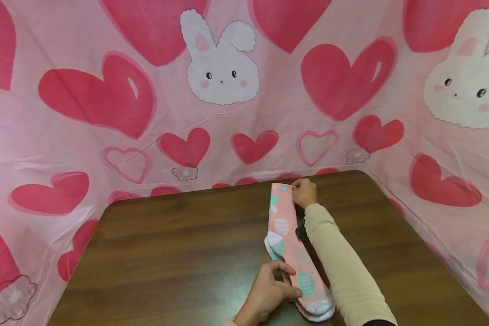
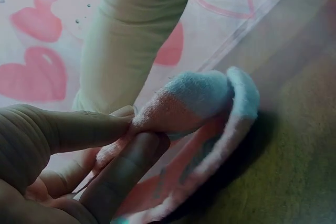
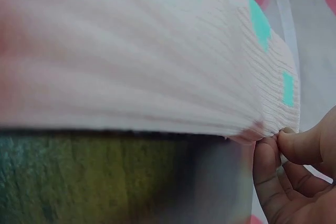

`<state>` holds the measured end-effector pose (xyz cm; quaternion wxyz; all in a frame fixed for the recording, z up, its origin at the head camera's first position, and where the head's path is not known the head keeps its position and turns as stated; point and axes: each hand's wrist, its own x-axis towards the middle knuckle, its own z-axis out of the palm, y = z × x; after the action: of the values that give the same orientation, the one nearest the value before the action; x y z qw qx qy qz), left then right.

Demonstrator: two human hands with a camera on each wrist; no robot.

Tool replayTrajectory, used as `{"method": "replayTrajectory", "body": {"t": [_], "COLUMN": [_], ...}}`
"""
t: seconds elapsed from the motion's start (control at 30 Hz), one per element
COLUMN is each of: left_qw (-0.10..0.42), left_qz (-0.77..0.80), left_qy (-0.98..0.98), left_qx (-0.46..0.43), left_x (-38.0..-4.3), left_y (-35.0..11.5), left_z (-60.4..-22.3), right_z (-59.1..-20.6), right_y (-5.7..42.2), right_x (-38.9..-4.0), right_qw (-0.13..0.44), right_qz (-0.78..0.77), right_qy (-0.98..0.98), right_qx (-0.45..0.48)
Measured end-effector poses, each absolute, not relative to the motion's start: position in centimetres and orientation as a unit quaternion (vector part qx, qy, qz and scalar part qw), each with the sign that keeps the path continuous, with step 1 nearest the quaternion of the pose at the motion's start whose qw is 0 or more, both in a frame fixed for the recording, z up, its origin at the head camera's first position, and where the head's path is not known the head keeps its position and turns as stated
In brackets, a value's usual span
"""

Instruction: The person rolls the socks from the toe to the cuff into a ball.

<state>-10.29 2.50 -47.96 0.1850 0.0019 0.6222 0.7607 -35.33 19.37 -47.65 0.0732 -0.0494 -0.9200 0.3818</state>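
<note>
A pair of pink socks (image 1: 283,208) with white heels and toes and mint-green patches is laid one over the other, cuffs toward the back edge of the table. My left hand (image 1: 266,290) pinches the upper sock by its side near the toe. In the left wrist view, thumb and fingers squeeze the knit just behind the white toe (image 2: 197,93), while the lower sock (image 2: 239,98) hangs slightly apart beneath it. At the other end, my right hand (image 1: 304,192) pinches the corner of the ribbed cuff (image 3: 275,87) between thumb and index finger, and the leg is stretched.
The socks are over a dark brown wooden table (image 1: 179,244). A pink cloth (image 1: 224,122) printed with hearts and rabbits hangs around its back and sides. A small black object (image 1: 300,230) shows beside the sock, under my right forearm (image 1: 338,253).
</note>
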Motion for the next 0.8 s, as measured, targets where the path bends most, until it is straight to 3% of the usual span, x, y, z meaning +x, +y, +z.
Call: {"method": "replayTrajectory", "body": {"t": [0.33, 0.57, 0.8], "left_qw": [0.19, 0.173, 0.085], "left_qz": [0.726, 0.653, 0.479], "left_qy": [0.661, 0.736, 0.852], "left_qx": [0.008, 0.049, 0.192], "left_x": [-10.7, -10.9, -12.0], "left_y": [3.2, 2.4, 1.0], "left_z": [-48.8, -48.3, -45.4], "right_z": [-48.3, -46.7, -42.7], "right_y": [20.1, 20.6, 22.7], "right_x": [-35.5, -35.4, -33.4], "right_qw": [0.061, 0.028, 0.068], "right_qz": [0.367, 0.332, 0.263], "right_qy": [-0.927, -0.943, -0.956], "right_qx": [-0.041, 0.009, 0.113]}}
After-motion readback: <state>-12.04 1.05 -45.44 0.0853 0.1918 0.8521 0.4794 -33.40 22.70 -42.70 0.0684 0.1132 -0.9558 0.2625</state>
